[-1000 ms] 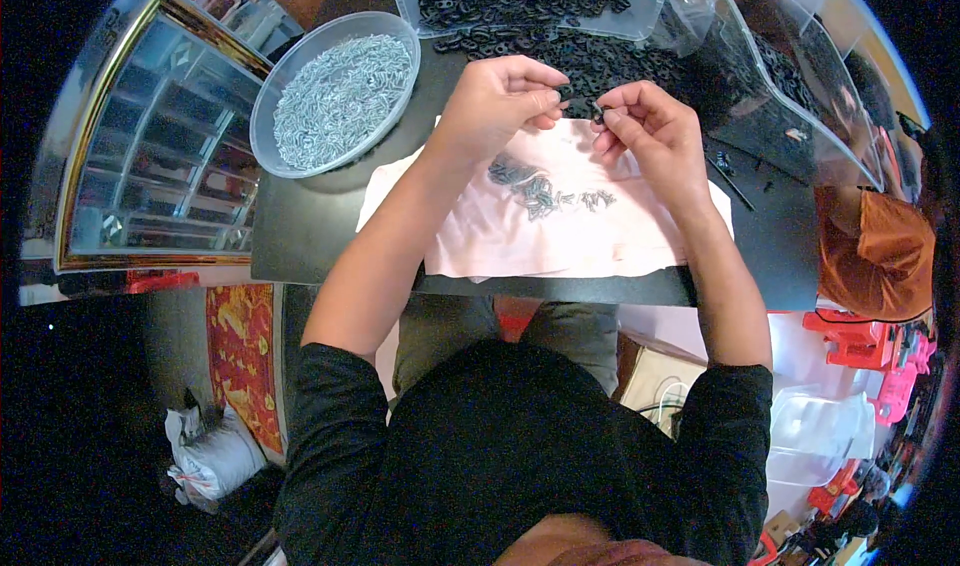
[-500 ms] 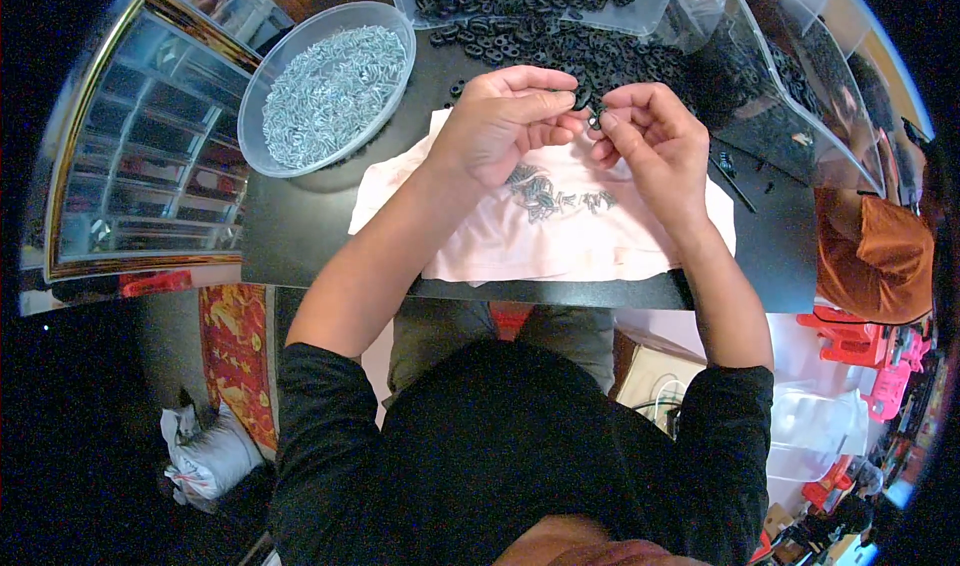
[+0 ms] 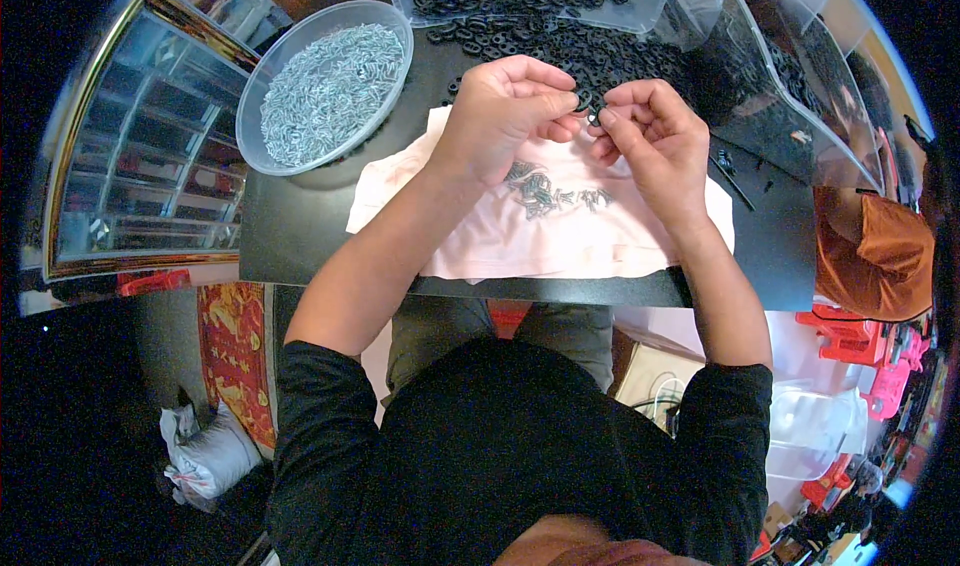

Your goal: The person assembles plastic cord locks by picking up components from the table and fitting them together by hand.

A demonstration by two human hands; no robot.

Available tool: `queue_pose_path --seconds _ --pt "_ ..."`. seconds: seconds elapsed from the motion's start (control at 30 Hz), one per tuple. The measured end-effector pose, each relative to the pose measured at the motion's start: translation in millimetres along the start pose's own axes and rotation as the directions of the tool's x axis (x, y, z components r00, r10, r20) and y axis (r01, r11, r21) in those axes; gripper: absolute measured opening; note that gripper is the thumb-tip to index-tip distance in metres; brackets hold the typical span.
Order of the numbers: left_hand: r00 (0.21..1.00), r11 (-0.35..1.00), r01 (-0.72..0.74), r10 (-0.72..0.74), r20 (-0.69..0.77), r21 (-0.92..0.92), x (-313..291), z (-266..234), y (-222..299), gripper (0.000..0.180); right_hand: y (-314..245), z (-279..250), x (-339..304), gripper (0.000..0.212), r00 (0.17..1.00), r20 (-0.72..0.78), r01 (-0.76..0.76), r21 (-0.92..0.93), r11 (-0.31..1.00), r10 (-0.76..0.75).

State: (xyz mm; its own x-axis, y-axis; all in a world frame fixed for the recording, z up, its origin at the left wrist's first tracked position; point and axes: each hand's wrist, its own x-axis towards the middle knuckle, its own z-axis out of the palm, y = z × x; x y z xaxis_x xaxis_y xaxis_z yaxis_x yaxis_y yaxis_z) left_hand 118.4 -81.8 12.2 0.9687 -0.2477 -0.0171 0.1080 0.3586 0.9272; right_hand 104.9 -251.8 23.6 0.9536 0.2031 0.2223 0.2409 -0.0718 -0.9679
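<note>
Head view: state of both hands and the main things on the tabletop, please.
Bare left hand, grip closed
Bare right hand, grip closed
Small black pieces, in both grips; whether joined, unclear
Round clear plastic tub, lidless, filled with small silvery metal pieces
Pale pink cloth, spread out, creased
Silvery metal pieces on it, loose, scattered
Heaped black pieces beyond the hands, loose on the dark table

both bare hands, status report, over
Left hand, right hand: each pinching a small black rounded piece; contact between pieces unclear. Slim silvery metal pins loose on pale pink cloth. No obstruction seen between hands.
</note>
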Motion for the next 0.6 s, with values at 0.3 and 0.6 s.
queue_pose_path --seconds 0.3,0.6 --pt "0.997 0.984 -0.079 0.081 -0.007 0.162 -2.3 5.8 0.1 0.014 0.9 2.5 -0.4 0.01 1.0 -0.011 0.014 0.012 1.0 -0.014" --pt "0.987 0.975 -0.164 0.163 0.018 0.147 -2.8 6.8 -0.9 0.015 1.3 4.6 -1.9 0.008 0.997 -0.057 0.056 0.019 0.998 -0.055"
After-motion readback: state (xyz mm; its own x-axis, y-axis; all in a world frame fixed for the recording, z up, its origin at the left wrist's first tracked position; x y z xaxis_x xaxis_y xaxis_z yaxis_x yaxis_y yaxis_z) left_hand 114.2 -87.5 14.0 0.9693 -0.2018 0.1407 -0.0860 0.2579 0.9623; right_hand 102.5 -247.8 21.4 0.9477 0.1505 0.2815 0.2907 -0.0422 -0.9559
